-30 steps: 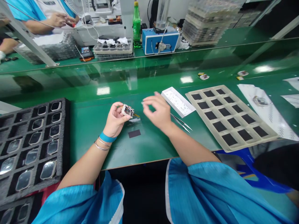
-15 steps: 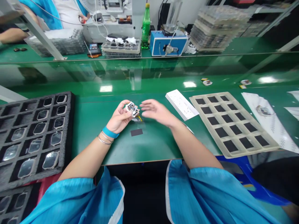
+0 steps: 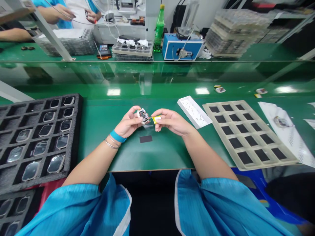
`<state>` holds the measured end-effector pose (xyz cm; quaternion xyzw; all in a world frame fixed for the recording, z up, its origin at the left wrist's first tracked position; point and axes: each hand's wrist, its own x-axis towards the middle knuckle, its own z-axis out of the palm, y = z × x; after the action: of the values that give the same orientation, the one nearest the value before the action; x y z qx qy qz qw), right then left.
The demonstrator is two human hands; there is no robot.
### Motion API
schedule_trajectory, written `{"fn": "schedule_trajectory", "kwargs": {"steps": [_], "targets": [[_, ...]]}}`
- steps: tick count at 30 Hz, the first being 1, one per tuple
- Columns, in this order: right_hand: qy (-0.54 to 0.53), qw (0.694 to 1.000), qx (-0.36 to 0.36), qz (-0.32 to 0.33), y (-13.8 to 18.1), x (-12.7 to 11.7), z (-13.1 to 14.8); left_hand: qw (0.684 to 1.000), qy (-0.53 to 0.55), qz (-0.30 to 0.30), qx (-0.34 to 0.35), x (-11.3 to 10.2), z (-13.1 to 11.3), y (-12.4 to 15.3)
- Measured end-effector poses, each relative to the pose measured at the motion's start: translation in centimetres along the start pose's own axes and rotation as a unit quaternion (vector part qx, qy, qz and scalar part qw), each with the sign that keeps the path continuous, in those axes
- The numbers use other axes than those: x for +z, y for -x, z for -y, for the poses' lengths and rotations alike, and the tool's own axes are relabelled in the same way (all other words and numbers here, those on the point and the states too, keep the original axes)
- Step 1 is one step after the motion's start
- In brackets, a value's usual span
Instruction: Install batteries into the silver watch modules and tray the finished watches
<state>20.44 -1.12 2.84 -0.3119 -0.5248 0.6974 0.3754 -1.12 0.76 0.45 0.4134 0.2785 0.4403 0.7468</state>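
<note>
My left hand (image 3: 129,123) holds a small white electronic module (image 3: 143,116), probably a smartwatch housing, with its open side showing circuitry. My right hand (image 3: 172,122) pinches a small yellow pouch battery (image 3: 156,119) between thumb and fingers, right beside the module. A thin dark square pad (image 3: 146,139) lies on the green bench mat (image 3: 103,154) just below my hands. Any link between the battery and the module is hidden by my fingers.
A white tray (image 3: 194,112) and a beige tray with black pads (image 3: 248,134) lie to the right. A black foam tray of watch parts (image 3: 39,137) sits left. A co-worker's hands (image 3: 61,11) are beyond a glass divider (image 3: 147,70).
My right hand has moved from hovering open to pinching the yellow battery. The tweezers seen earlier beside the white tray no longer show. My left hand has stayed on the module.
</note>
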Motion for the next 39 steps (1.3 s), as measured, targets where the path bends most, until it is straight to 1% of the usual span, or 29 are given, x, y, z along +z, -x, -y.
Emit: {"fn": "schedule_trajectory", "kwargs": {"steps": [2, 4, 6, 7, 8, 9, 11, 13, 14, 17, 21, 24, 26, 28, 30, 32, 33, 34, 36, 37, 38, 39], "targets": [[-0.009, 0.999, -0.034, -0.025, 0.0, 0.1, -0.1, 0.999, -0.002, 0.018, -0.028, 0.3, 0.0, 0.2], [0.011, 0.998, -0.053, -0.022, 0.0, 0.1, -0.2, 0.998, -0.002, 0.032, -0.052, 0.5, 0.2, 0.3], [0.064, 0.996, -0.058, -0.012, 0.1, 0.0, -0.2, 0.997, -0.002, 0.044, -0.069, 0.4, 0.4, 0.2], [0.104, 0.992, -0.065, -0.018, 0.1, 0.0, -0.2, 0.996, -0.004, 0.049, -0.077, 0.3, 0.5, 0.2], [0.154, 0.984, -0.08, -0.037, 0.0, 0.0, -0.2, 0.995, -0.007, 0.053, -0.085, 0.3, 0.6, 0.1], [0.211, 0.97, -0.105, -0.067, 0.0, 0.0, -0.3, 0.994, -0.011, 0.058, -0.094, 0.2, 0.7, 0.1], [0.318, 0.923, -0.175, -0.124, -0.1, 0.1, -0.4, 0.991, -0.014, 0.072, -0.114, 0.1, 0.9, 0.0], [0.381, 0.882, -0.232, -0.151, -0.2, 0.2, -0.7, 0.988, -0.01, 0.083, -0.132, 0.2, 0.9, 0.1], [0.397, 0.87, -0.247, -0.154, -0.3, 0.3, -0.9, 0.987, -0.007, 0.085, -0.139, 0.3, 0.9, 0.1], [0.424, 0.851, -0.266, -0.158, -0.7, 0.3, -1.5, 0.986, -0.002, 0.076, -0.151, 0.6, 0.6, 0.2], [0.464, 0.816, -0.298, -0.176, -1.1, 0.3, -2.3, 0.988, -0.003, 0.049, -0.147, 1.0, 0.5, 0.3], [0.495, 0.794, -0.307, -0.175, -1.3, 0.4, -3.0, 0.99, -0.02, 0.022, -0.14, 1.4, 0.8, 0.2], [0.504, 0.79, -0.306, -0.171, -1.5, 0.4, -3.4, 0.989, -0.039, -0.004, -0.14, 1.8, 1.1, 0.2], [0.494, 0.798, -0.296, -0.177, -1.9, 0.5, -3.8, 0.987, -0.05, -0.037, -0.149, 2.0, 1.4, 0.1], [0.454, 0.824, -0.266, -0.21, -2.2, 0.4, -4.0, 0.983, -0.044, -0.069, -0.165, 2.1, 1.3, 0.0], [0.41, 0.851, -0.21, -0.254, -2.3, 0.3, -3.8, 0.981, -0.03, -0.097, -0.167, 1.9, 1.0, -0.1], [0.404, 0.86, -0.173, -0.258, -2.2, 0.3, -3.7, 0.98, -0.023, -0.108, -0.167, 1.7, 0.7, -0.1], [0.416, 0.866, -0.134, -0.242, -1.9, 0.4, -3.5, 0.978, -0.019, -0.114, -0.172, 1.4, 0.4, -0.2], [0.472, 0.864, -0.064, -0.162, -1.1, 0.8, -3.3, 0.974, -0.018, -0.102, -0.2, 0.9, -0.2, -0.2], [0.502, 0.855, -0.04, -0.122, -0.5, 1.2, -3.4, 0.972, -0.019, -0.085, -0.219, 0.6, -0.5, -0.2], [0.528, 0.844, -0.025, -0.097, 0.0, 1.6, -3.5, 0.969, -0.022, -0.065, -0.238, 0.4, -0.7, -0.2], [0.547, 0.832, -0.019, -0.089, 0.5, 2.1, -3.8, 0.966, -0.027, -0.043, -0.252, 0.2, -0.8, -0.2]]}}
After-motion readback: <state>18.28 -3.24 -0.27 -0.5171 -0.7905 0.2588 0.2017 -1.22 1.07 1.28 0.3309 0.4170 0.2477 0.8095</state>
